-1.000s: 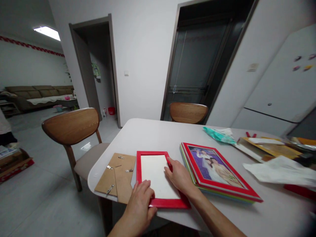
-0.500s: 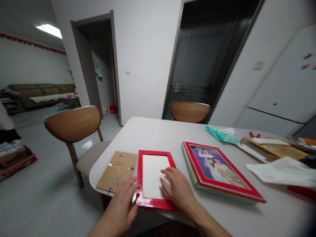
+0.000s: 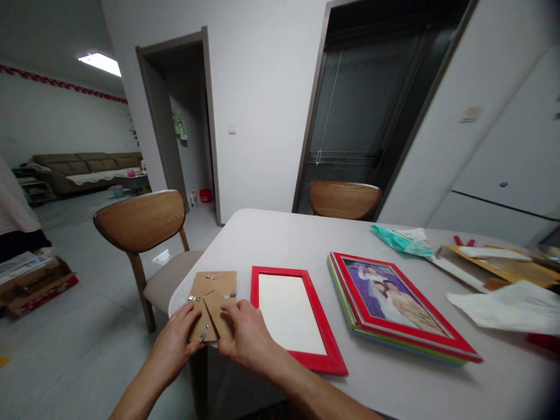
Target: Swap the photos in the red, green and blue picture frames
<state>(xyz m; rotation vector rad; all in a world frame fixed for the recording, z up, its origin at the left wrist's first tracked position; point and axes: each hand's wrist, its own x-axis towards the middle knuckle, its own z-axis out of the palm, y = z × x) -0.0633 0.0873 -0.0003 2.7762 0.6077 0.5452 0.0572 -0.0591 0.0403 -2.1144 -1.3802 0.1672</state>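
So, nearest the camera at the bottom of the frame: the left hand (image 3: 177,341) and right hand (image 3: 247,338) are both on the near edge of the board (image 3: 214,291), that brown backing panel with the little metal clips on it. It lies flat at the lower-left corner of the counter (image 3: 284,236), just left of the red frame (image 3: 326,344). Fingers are curled loosely over the top of the board and the thumbs are hidden, so I honestly can't tell if either hand is really pinching it or just resting there.

My guess is the board is thin fibreboard: very light, stiff enough to stay flat, but it'd flex or snap if bent hard. There's a hinged stand flap in the middle that could flop. I'd hold it by the two side edges, away from the clips.

The red frame lies face down and looks empty, with only a white panel showing. Right of it sits a stack of frames (image 3: 437,344) with a photo in the top one. Further back there's a teal bag (image 3: 396,240), papers (image 3: 507,306) at the right edge, and a chair (image 3: 140,221) at the left.
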